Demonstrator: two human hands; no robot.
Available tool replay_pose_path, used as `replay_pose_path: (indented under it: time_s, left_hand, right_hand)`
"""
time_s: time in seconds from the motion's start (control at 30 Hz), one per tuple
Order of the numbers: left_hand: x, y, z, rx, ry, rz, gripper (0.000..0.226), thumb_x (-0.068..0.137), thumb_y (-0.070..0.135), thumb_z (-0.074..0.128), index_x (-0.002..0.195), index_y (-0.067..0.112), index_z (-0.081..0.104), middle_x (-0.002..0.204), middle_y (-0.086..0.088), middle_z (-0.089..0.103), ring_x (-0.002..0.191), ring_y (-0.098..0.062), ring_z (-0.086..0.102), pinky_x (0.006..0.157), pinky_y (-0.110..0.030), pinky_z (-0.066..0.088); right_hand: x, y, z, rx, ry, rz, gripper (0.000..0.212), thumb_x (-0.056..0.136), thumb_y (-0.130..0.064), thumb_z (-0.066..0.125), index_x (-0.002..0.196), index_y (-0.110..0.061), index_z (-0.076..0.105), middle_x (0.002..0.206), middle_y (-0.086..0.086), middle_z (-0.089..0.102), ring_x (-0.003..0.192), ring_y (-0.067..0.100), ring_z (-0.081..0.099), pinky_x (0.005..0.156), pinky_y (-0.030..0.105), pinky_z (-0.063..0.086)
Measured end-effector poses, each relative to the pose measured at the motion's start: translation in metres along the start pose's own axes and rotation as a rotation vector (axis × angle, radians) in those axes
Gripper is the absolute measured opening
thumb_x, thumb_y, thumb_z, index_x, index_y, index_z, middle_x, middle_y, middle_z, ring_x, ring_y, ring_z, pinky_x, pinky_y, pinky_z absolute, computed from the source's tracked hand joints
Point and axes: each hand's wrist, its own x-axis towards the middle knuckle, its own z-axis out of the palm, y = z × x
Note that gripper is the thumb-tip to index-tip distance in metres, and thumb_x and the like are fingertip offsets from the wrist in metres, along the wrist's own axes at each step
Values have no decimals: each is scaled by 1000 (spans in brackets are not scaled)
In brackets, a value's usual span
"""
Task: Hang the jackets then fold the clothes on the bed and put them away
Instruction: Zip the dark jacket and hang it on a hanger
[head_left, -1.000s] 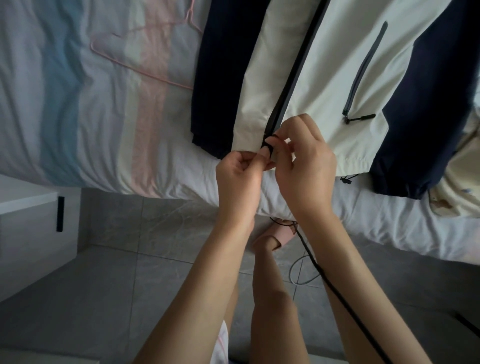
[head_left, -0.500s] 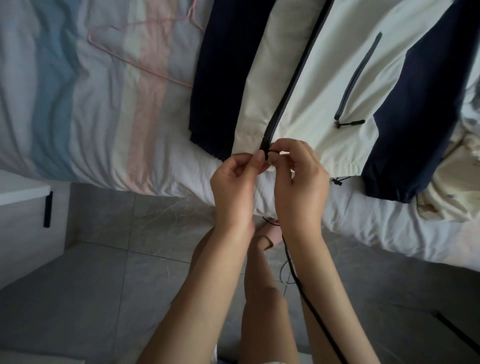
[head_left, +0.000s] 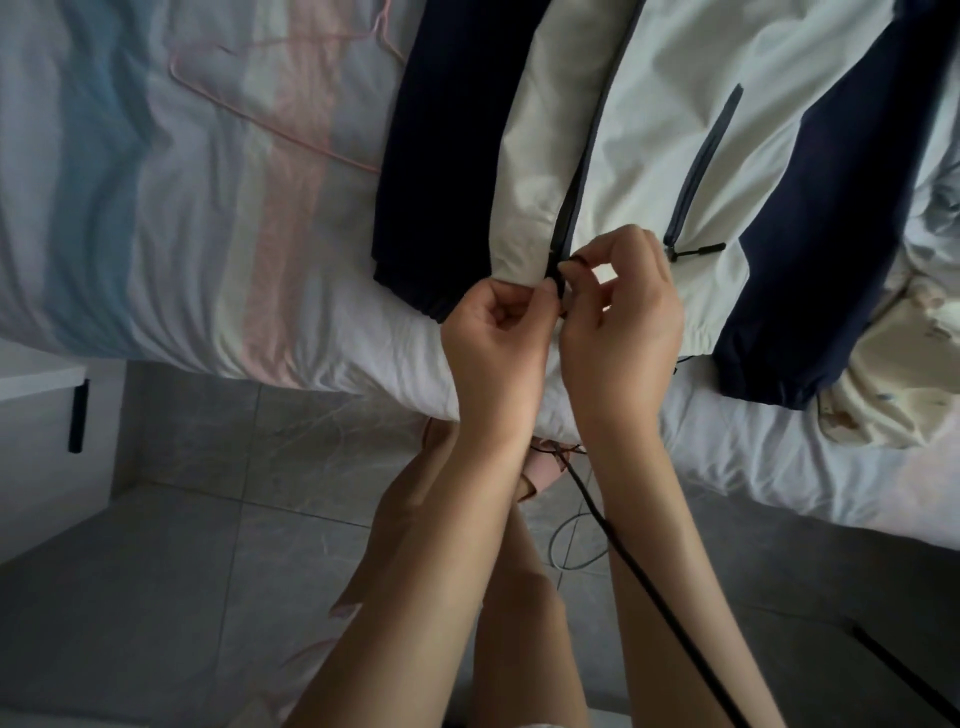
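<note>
Our left hand (head_left: 496, 332) and right hand (head_left: 623, 322) both pinch the zipper (head_left: 563, 234) at the hem of the jacket (head_left: 654, 135) lying on the bed (head_left: 182, 234). Its slider seems hidden behind our fingertips, and the collar is cut off.

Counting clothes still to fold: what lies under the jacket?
The bedsheet shows around the jacket, and a cream garment lies against its navy sleeve. Whatever is beneath is covered.

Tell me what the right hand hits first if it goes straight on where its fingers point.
The right hand would meet the jacket's zipper end, which it seems to be pinching; just past that, the left hand. Depth unclear.
</note>
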Motion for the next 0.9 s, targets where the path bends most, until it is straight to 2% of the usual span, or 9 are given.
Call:
replay_pose_path:
  time_s: [0.17, 0.33, 0.47, 0.53, 0.63, 0.77, 0.9]
  left_hand:
    - [7, 7, 9, -72, 1, 7, 14, 83, 4, 67, 70, 1, 63, 63, -4, 65, 59, -9, 60, 59, -19, 48]
    - [9, 5, 14, -155, 37, -86, 14, 87, 11, 65, 75, 6, 61, 70, -7, 64, 66, -12, 61, 63, -24, 47]
    - [8, 14, 22, -299, -16, -199, 20, 89, 19, 66, 76, 6, 57, 67, -2, 59, 63, -11, 57, 60, -24, 45]
    - [10, 16, 23, -245, 24, -155, 24, 89, 15, 65, 67, 9, 56, 58, 2, 58, 56, -8, 55, 58, -24, 44]
    - [11, 12, 16, -100, 61, -39, 27, 89, 14, 65, 63, 14, 58, 58, -1, 61, 56, -10, 56, 61, -27, 46]
    - [6, 13, 9, 148, 10, 108, 29, 93, 16, 59, 67, 19, 48, 60, 6, 55, 55, 0, 53, 56, -11, 39]
    - [1, 9, 4, 270, -40, 157, 34, 97, 17, 52, 67, 25, 38, 61, 5, 48, 55, -4, 46, 54, -15, 35]
  right_hand:
    - [16, -4, -1, -31, 2, -25, 4, 86, -9, 56, 82, -10, 55, 86, -10, 56, 63, 10, 51, 50, 31, 37]
    - [21, 1, 4, 82, -105, 20, 3, 86, -7, 55, 86, -10, 57, 86, -9, 58, 64, 14, 56, 59, 40, 47]
    - [21, -5, 9, 149, -84, 84, 8, 87, -7, 53, 86, -13, 57, 85, -9, 60, 66, 15, 57, 60, 31, 44]
    - [21, -6, 7, 192, -80, 118, 11, 88, -9, 55, 84, -19, 54, 86, -9, 60, 63, 14, 57, 59, 33, 47]
    - [21, -5, 2, 175, -111, 104, 8, 88, -13, 61, 82, -19, 59, 85, -10, 62, 59, 8, 58, 59, 35, 49]
    - [19, -4, 1, 33, -82, -11, 5, 85, -14, 64, 80, -17, 64, 84, -13, 60, 62, 0, 53, 55, 28, 42]
    - [3, -2, 4, 40, -16, 49, 8, 84, -11, 64, 81, -17, 60, 82, -17, 55, 64, -6, 52, 54, 20, 38]
